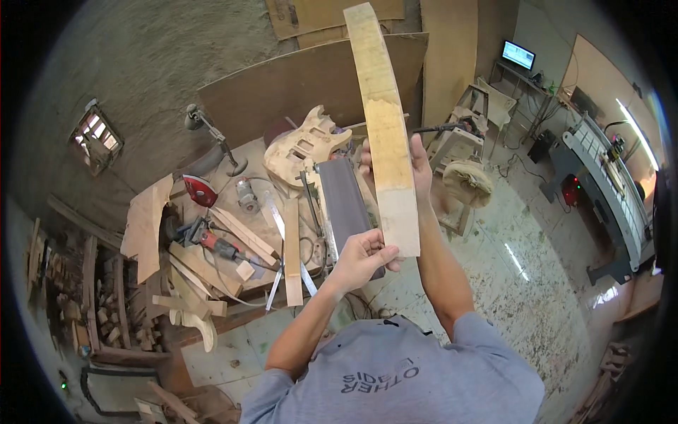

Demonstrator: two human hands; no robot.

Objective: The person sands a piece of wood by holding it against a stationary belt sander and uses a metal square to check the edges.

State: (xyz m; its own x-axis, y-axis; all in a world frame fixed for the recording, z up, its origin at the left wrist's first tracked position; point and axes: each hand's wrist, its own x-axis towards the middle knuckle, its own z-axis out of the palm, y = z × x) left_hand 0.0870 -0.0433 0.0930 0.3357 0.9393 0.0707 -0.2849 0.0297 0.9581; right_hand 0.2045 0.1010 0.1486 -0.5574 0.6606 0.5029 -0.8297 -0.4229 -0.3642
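Observation:
A long pale wooden board (387, 127) rises in front of me, its far end tilted up and away. My left hand (365, 257) pinches the near end, thumb on the face. Farther up, my right hand (421, 167) grips the board from beneath, and fingertips show past its left edge. The board's face is light near me and more yellow farther along. Just beyond my left hand, a belt sander (347, 204) with a dark belt lies on the workbench (254, 212), partly hidden by the board. A wooden electric guitar body (304, 146) rests behind the sander.
A wooden strip (292, 244) and a steel rule (274, 212) lie left of the sander. Farther left are an angle grinder (220, 245), a red clothes iron (199, 191) and a desk lamp (214, 130). A stool (469, 183) and a CNC machine (604, 185) stand right.

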